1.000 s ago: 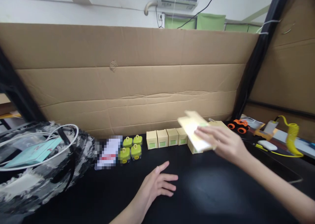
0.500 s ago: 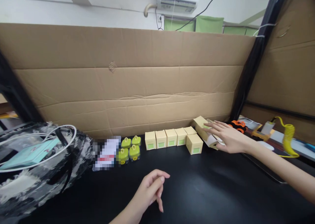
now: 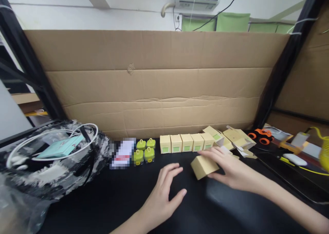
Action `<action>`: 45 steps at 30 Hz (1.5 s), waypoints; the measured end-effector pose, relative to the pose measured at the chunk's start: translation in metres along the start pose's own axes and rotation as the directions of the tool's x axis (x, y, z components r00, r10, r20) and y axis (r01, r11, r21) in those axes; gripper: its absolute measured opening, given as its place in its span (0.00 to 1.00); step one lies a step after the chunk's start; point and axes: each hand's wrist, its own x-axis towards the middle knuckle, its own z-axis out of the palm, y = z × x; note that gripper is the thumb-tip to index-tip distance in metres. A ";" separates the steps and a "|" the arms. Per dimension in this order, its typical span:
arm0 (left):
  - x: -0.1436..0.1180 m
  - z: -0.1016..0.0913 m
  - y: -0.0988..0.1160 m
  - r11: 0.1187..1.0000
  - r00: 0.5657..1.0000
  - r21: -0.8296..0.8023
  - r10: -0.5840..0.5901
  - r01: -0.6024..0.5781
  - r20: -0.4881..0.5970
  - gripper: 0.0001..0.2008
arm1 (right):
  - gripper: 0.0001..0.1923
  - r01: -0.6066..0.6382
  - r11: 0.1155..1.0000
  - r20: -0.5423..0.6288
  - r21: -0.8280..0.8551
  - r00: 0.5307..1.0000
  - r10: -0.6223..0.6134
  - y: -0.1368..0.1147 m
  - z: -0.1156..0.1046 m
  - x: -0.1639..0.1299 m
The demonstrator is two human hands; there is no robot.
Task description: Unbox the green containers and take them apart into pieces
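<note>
A small yellow cardboard box (image 3: pixel 204 167) is tilted in the grasp of my right hand (image 3: pixel 227 165), thumb at its near side and fingers over its top. My left hand (image 3: pixel 163 194) hovers to the left of it over the black table (image 3: pixel 115 199), fingers apart and holding nothing. Behind them stands a row of several like boxes (image 3: pixel 176 144) with green labels. Opened, flattened boxes (image 3: pixel 238 139) lie to the right of the row. Left of the row sit several small green-lidded containers (image 3: pixel 149 154) with loop handles.
A tall cardboard panel (image 3: pixel 154 86) closes off the back. At the left is a black-and-white fabric bundle (image 3: pixel 74 169) with a white cable and a teal box (image 3: pixel 60 146). An orange toy truck (image 3: pixel 262 136) and a white mouse (image 3: pixel 294 159) are at the right.
My right hand has come from the flattened boxes to the front box and grasped it, tilting it. My left hand has opened its fingers. The view has shifted.
</note>
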 end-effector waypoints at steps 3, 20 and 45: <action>-0.001 0.000 -0.003 0.994 0.997 0.088 0.069 -0.065 -0.042 0.39 | 0.34 0.063 0.968 0.016 0.241 0.997 -0.069 -0.033 0.012 0.014; 0.005 -0.010 0.006 0.999 1.000 0.041 0.019 -0.020 0.025 0.39 | 0.20 0.202 0.979 -0.206 -0.010 0.958 -0.200 -0.052 0.045 0.020; 0.033 -0.023 0.003 0.784 0.846 -0.346 -0.400 0.515 0.352 0.19 | 0.15 -0.211 0.456 0.162 0.864 0.976 0.144 -0.034 0.040 0.029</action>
